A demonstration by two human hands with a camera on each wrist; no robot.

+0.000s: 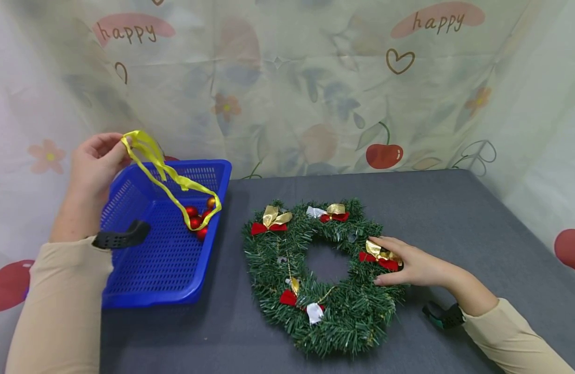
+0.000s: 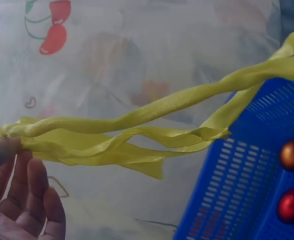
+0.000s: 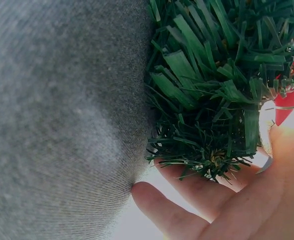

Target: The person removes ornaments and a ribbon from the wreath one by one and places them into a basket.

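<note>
My left hand (image 1: 97, 161) pinches a looped yellow ribbon (image 2: 176, 102) between thumb and fingertips, raised above the far left rim of the blue basket (image 1: 161, 270). The ribbon's lower end hangs over several shiny red and orange balls (image 1: 202, 235) in the basket's right side. On the table lies a green wreath (image 1: 343, 332) with red, gold and white bows. My right hand (image 1: 416, 265) rests on the wreath's right side, thumb and fingers spread around a red-and-gold bow (image 1: 378, 254). In the right wrist view, other fingers (image 3: 171, 210) reach to the wreath's outer edge by the table.
The grey table (image 1: 418, 202) runs back to a patterned curtain (image 1: 287, 104), which also hangs along both sides. The basket's raised walls stand left of the wreath, with a strip of table between. A thin gold chain (image 1: 289, 259) lies on the wreath.
</note>
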